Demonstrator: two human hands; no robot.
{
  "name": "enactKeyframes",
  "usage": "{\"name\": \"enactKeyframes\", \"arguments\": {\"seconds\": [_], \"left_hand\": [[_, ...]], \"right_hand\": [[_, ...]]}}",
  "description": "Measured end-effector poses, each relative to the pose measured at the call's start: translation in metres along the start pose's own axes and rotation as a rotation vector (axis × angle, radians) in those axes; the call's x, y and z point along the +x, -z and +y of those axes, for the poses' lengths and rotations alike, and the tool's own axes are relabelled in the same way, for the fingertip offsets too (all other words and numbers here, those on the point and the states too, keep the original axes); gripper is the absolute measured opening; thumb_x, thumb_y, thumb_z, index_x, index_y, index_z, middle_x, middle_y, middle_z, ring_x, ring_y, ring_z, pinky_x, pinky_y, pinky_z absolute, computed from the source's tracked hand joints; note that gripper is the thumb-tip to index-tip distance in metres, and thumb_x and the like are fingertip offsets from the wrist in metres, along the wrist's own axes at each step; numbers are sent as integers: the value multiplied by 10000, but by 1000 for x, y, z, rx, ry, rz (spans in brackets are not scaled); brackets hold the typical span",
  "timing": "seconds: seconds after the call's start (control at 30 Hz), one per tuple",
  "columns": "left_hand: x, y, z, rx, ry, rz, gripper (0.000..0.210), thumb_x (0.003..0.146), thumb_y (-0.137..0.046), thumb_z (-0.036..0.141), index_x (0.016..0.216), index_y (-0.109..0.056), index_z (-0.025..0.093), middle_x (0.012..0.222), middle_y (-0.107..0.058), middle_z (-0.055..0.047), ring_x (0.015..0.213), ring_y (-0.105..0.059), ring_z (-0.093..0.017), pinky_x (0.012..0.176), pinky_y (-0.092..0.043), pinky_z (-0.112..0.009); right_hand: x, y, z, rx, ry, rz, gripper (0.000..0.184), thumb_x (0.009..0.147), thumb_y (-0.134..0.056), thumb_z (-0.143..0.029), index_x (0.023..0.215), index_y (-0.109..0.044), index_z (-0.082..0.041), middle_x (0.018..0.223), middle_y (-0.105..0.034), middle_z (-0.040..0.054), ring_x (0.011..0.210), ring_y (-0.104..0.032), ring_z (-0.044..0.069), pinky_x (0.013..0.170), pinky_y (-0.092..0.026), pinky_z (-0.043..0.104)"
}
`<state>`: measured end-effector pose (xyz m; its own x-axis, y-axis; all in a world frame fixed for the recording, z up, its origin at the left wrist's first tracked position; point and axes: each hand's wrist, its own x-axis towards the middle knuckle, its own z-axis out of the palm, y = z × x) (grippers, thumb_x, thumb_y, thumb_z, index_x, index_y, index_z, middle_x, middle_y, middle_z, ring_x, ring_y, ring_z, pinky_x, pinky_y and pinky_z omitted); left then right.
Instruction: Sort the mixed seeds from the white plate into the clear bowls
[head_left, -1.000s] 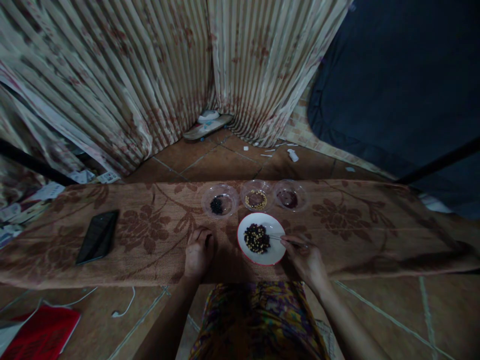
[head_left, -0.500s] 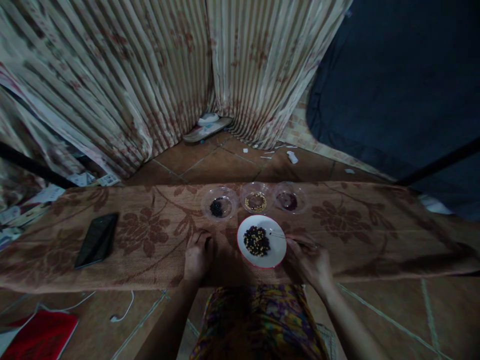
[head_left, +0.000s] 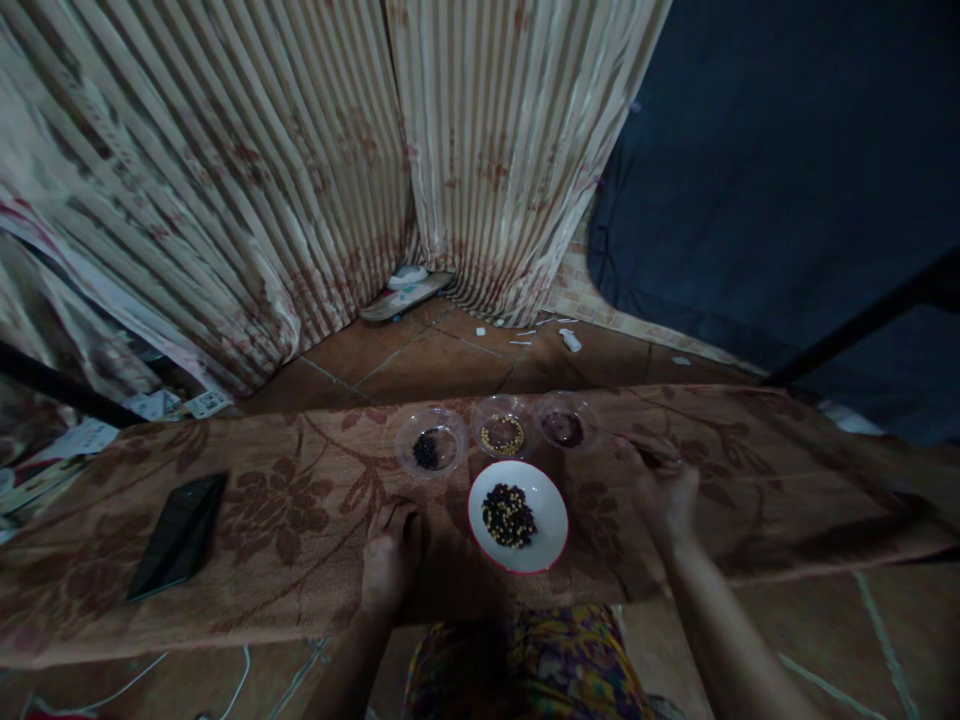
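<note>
A white plate (head_left: 553, 515) with a red rim holds a mixed pile of dark and yellow beans (head_left: 508, 516). Behind it stand three clear plastic bowls: one with black beans (head_left: 426, 449), one with yellow beans (head_left: 502, 436), and one with dark red beans (head_left: 571, 430). To the plate's right, my right hand (head_left: 666, 490) is closed on thin tweezers (head_left: 626, 437), whose tips point toward the dark red beans' bowl. Whether the tips hold a bean is too small to see. My left hand (head_left: 391, 550) rests curled on the cloth, left of the plate.
A patterned brown cloth (head_left: 292, 585) covers the narrow table. A black tablet or phone (head_left: 178, 535) lies at its left. Beyond are striped curtains (head_left: 315, 150), a skateboard (head_left: 405, 297) on the tiled floor, and a dark fabric sheet (head_left: 765, 150) at right.
My right hand has moved away from the plate, right and toward the bowls, taking the tweezers with it. My left hand stays curled on the cloth. The camera view has tilted up slightly.
</note>
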<state>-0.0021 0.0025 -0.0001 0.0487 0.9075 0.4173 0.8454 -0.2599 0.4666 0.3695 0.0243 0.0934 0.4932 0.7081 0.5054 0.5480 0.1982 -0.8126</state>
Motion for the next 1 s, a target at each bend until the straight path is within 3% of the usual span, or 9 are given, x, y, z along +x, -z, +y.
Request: {"name": "enactKeyframes", "arguments": {"seconds": [0.23, 0.4, 0.57, 1.0], "left_hand": [[0, 2, 3, 18, 15, -23, 150, 921, -498, 257, 994, -625, 226, 1003, -677, -76, 939, -628, -236, 846, -520, -380], [1, 4, 5, -1, 36, -47, 148, 927, -492, 269, 979, -624, 229, 1029, -673, -74, 974, -624, -232, 874, -517, -375], [1, 3, 5, -2, 38, -46, 147, 923, -503, 256, 994, -628, 225, 1031, -670, -77, 980, -621, -236, 903, -512, -377], [0, 2, 5, 8, 38, -45, 141, 929, -508, 250, 990, -631, 220, 1031, -666, -74, 975, -614, -228, 902, -505, -365]], "right_hand": [[-34, 0, -10, 17, -121, -45, 250, 793, -708, -428, 780, -747, -181, 829, -746, 93, 802, -692, 235, 759, -549, 388], [-67, 1, -18, 29, -259, -276, 278, 803, -702, -466, 819, -765, -195, 890, -760, 99, 846, -704, 251, 743, -562, 373], [-87, 3, -15, 20, -293, -479, 353, 831, -669, -529, 902, -769, -198, 960, -750, 107, 919, -695, 265, 805, -555, 386], [-88, -3, -18, -35, -277, -539, 376, 839, -639, -576, 872, -772, -225, 978, -725, 91, 934, -681, 255, 813, -533, 360]]}}
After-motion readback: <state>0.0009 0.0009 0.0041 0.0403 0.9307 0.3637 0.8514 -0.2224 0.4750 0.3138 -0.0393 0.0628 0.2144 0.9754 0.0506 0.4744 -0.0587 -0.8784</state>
